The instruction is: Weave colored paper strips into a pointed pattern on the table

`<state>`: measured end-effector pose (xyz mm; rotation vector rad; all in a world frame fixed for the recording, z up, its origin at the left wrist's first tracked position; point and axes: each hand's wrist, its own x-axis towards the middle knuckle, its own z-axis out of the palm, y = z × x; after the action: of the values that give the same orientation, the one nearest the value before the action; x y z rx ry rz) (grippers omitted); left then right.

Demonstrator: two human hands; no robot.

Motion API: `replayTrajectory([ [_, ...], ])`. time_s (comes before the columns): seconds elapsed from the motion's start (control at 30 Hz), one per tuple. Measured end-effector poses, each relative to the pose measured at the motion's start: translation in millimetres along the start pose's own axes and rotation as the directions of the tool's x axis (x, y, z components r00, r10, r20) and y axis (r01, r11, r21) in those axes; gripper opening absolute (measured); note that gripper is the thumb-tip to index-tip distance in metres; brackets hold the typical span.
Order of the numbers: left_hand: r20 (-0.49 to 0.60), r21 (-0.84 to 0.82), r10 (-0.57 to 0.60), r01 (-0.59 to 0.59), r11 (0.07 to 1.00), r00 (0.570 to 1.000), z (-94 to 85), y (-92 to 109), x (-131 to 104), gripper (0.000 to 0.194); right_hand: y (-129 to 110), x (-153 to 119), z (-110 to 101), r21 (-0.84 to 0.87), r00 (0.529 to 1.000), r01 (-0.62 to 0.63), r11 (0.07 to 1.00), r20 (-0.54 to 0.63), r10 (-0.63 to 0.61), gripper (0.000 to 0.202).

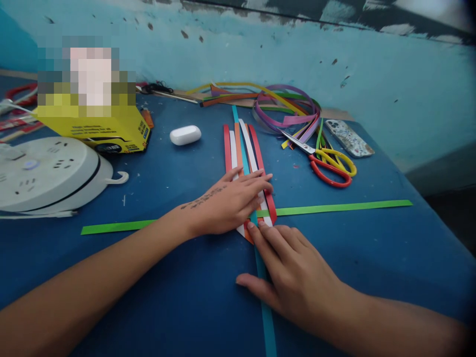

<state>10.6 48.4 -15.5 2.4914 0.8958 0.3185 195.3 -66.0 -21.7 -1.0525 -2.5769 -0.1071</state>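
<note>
Colored flat strips lie lengthwise side by side on the blue tabletop: red, white, orange and a longer teal strip running toward me. A green strip crosses them sideways near their close end. My left hand lies palm down over the bundle, its fingers stretched to the right and covering the middle. Just nearer to me, my right hand touches the strips' close end with its fingertips, thumb held apart. Both hands are open. Whether the strips are interlaced under my fingers is hidden.
Red-and-yellow scissors lie at the right beside a patterned phone. Coiled strips rest near the wall. A white earbud case, a yellow box and a round white power socket unit stand left.
</note>
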Motion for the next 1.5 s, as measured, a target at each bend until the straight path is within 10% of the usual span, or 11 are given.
replayTrajectory([
  [0.5, -0.194, 0.205, 0.214, -0.174, 0.963, 0.957, -29.1, -3.6, -12.1, 0.014, 0.2, 0.7, -1.2, 0.013, 0.999, -0.015, 1.0, 0.034, 0.014, 0.061],
  [0.8, -0.085, 0.046, 0.039, -0.035, 0.998, 0.996, -26.8, -6.5, -11.2, 0.013, 0.4, 0.4, -0.9, 0.025, 0.999, -0.021, 0.999, 0.027, 0.02, 0.061],
  [1.5, 0.026, 0.128, 0.131, -0.134, 0.983, 0.991, -25.7, -2.3, -13.3, 0.029, 0.8, -0.3, -0.8, 0.0, 1.0, -0.004, 1.0, 0.011, 0.004, 0.054],
])
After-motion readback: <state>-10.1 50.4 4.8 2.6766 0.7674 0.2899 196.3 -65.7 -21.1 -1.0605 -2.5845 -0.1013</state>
